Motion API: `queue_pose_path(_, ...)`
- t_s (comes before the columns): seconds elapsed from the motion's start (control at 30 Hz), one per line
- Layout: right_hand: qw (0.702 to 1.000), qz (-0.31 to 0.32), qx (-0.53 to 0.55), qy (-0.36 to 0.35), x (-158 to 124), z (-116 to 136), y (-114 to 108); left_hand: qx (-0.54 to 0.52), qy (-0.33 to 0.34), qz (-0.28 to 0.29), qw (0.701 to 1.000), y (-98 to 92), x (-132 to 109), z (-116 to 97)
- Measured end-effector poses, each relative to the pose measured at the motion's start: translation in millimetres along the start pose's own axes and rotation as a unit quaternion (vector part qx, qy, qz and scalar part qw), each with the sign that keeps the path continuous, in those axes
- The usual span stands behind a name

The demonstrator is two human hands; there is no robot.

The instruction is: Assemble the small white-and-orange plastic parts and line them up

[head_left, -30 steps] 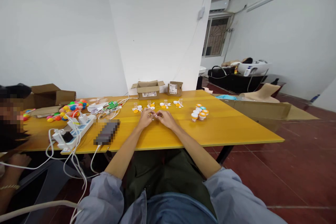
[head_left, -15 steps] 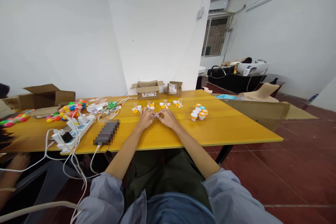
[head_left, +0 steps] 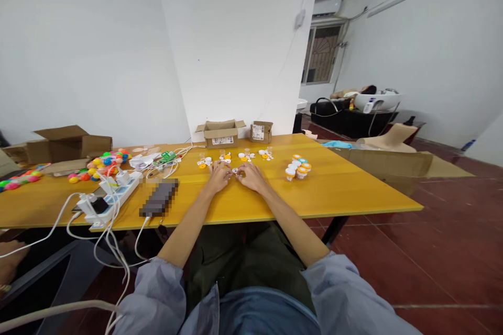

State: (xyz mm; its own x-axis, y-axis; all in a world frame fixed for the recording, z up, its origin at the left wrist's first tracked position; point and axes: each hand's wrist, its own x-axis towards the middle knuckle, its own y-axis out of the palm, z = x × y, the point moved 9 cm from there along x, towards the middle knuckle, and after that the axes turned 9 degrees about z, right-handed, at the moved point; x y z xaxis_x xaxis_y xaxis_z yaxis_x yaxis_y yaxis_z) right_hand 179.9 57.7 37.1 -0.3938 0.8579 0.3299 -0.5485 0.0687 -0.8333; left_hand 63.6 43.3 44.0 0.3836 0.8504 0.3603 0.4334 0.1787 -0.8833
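Over the yellow table (head_left: pixel 251 201), my left hand (head_left: pixel 220 175) and my right hand (head_left: pixel 250 176) face each other with fingers curled in. Between their fingertips is a small round white piece (head_left: pixel 235 171), gripped from both sides; its exact kind is too small to make out. Just beyond the hands lie small sets of parts: orange rings (head_left: pixel 202 166), white caps (head_left: pixel 241 156) and clear cups (head_left: pixel 269 150). Right of my right hand stands a cluster of small jars (head_left: pixel 298 167) with white, orange and teal lids.
Two cardboard boxes, an open one (head_left: pixel 221 135) and a smaller one (head_left: pixel 261 132), stand against the wall. On the left are a power strip (head_left: pixel 113 201) with cables, a blurred-out dark phone (head_left: pixel 159 198) and colourful balls (head_left: pixel 104 165). Another person's hand (head_left: pixel 10 261) shows at far left.
My hands stay almost in place, with the white piece still between the fingertips. At the far left, the other person's arm and head have shifted further out of view.
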Motion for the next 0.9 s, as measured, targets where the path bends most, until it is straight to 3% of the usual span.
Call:
queue_pose_path(0.2, 0.997, -0.059, 0.001, 0.046, 2, -13, -12, -0.015, -0.038, -0.047, 0.998, -10.3, -1, 6)
queue_pose_path(0.4, 0.993, -0.082, 0.045, 0.075, 5, -35, -10, -0.048, -0.091, -0.116, 0.988, -17.5, -4, 28)
queue_pose_path(0.53, 0.995, -0.04, 0.072, 0.052, 10, -36, 6, -0.088, -0.117, -0.104, 0.984, -5.0, 1, 47)
queue_pose_path(0.67, 0.997, 0.004, 0.08, 0.001, 15, -28, 17, -0.136, -0.092, -0.066, 0.984, 7.9, 8, 51)
queue_pose_path(0.9, 0.995, 0.001, 0.091, -0.036, 15, -22, 16, -0.217, -0.08, -0.088, 0.969, 0.1, 8, 47)
